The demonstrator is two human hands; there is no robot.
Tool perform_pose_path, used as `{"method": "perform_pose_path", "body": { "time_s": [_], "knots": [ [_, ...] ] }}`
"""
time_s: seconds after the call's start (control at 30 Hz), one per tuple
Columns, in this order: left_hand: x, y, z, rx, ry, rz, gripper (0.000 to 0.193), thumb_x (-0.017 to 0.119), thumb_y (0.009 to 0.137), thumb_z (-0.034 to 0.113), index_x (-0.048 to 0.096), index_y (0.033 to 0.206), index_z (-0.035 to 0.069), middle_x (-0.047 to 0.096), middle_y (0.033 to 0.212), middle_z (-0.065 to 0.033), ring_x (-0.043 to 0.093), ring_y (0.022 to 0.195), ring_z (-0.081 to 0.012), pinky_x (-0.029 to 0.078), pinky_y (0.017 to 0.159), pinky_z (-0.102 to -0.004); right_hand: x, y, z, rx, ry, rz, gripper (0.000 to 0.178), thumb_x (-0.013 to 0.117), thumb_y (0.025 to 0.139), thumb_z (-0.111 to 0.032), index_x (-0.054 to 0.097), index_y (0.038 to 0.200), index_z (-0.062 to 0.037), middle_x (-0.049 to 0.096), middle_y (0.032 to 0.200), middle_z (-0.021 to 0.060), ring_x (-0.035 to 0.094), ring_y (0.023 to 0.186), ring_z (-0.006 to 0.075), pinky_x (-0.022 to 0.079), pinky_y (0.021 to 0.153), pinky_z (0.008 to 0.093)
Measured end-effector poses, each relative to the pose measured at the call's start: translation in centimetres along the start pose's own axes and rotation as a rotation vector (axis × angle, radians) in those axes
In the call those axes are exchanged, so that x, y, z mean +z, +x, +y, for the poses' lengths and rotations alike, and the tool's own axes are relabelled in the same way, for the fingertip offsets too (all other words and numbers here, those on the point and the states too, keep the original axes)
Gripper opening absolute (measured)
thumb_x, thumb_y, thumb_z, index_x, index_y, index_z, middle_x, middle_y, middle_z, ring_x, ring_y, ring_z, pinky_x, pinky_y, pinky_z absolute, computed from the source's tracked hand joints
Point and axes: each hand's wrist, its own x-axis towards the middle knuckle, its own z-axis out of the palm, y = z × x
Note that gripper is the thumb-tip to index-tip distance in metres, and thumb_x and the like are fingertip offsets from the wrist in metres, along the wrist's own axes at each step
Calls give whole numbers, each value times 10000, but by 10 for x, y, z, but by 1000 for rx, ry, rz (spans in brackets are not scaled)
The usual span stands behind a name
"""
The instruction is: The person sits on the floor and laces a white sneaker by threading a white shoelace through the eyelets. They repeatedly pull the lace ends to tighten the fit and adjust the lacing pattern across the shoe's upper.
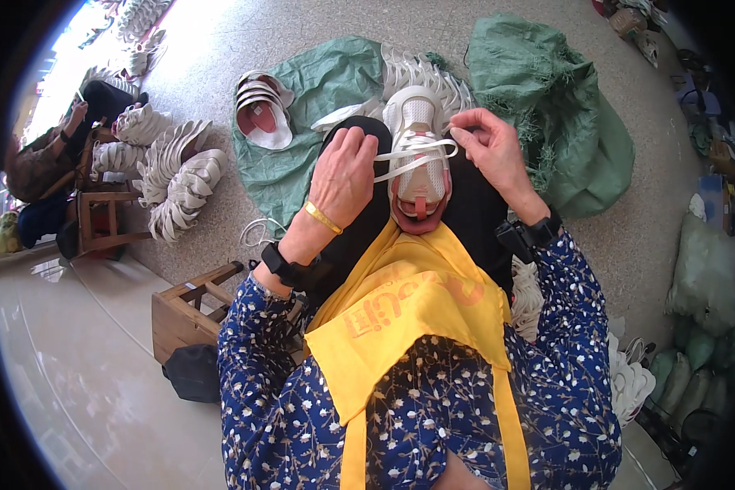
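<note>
A white and grey sneaker (420, 110) with dusty-pink trim rests between my knees, its toe pointing away from me. Loops of a white shoelace (420, 150) cross over its upper. My left hand (341, 181) is closed at the left of the sneaker, and the lace runs into its curled fingers. On the other side, my right hand (492, 153) pinches the lace between thumb and forefinger. Part of the sneaker's heel end is against a yellow apron (408, 286) on my lap.
Green woven sacking (273, 180) lies ahead, with stacked shoe uppers (263, 118) on it. A bulging green sack (588, 139) stands at right. Wooden stools (175, 322) and rows of white shoe uppers (180, 184) are at left, near another seated person (37, 167).
</note>
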Motion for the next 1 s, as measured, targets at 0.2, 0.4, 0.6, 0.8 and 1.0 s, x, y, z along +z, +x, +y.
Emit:
{"method": "perform_pose_path", "body": {
  "time_s": [0.2, 0.4, 0.6, 0.8, 1.0],
  "knots": [
    [-20, -8, 4, 15, 77, -35, 217, 617, 792, -27, 554, 998, -2, 509, 926, -163, 552, 911, -367, 487, 786, -460, 34, 7, -27, -73, -53, -195, 180, 673, 963, -115, 707, 1083, 15, 712, 863, 15, 627, 652, 55, 504, 590, 216],
    [-35, -11, 1, 19, 89, 11, 146, 624, 858, 3, 555, 986, 15, 533, 901, -150, 579, 881, -360, 497, 748, -454, 64, 15, -48, 94, -51, -458, 199, 657, 996, -150, 710, 1125, -7, 692, 828, 19, 599, 588, 51, 498, 552, 216],
    [-48, -20, -19, -173, 47, 143, 98, 613, 878, -9, 552, 945, 28, 571, 839, -157, 612, 774, -367, 492, 676, -449, 55, 16, -55, 12, -198, -425, 187, 732, 921, -180, 756, 1007, -16, 726, 849, 41, 672, 764, 92, 546, 714, 270],
    [-69, -26, -58, -342, -105, 212, 84, 648, 875, 21, 570, 902, 14, 541, 632, -94, 518, 538, -188, 421, 543, -332, 36, 5, -57, -50, 90, -347, 187, 721, 939, -96, 717, 1096, 5, 731, 954, 31, 658, 798, 65, 543, 743, 238],
    [-73, -41, -91, -516, -101, 175, 106, 684, 861, 70, 595, 891, 20, 586, 639, -94, 570, 564, -189, 456, 567, -338, 10, -9, -87, -49, 217, -281, 142, 697, 955, -49, 693, 1086, 5, 695, 841, -9, 499, 588, -19, 333, 468, 158]
  ]
}}
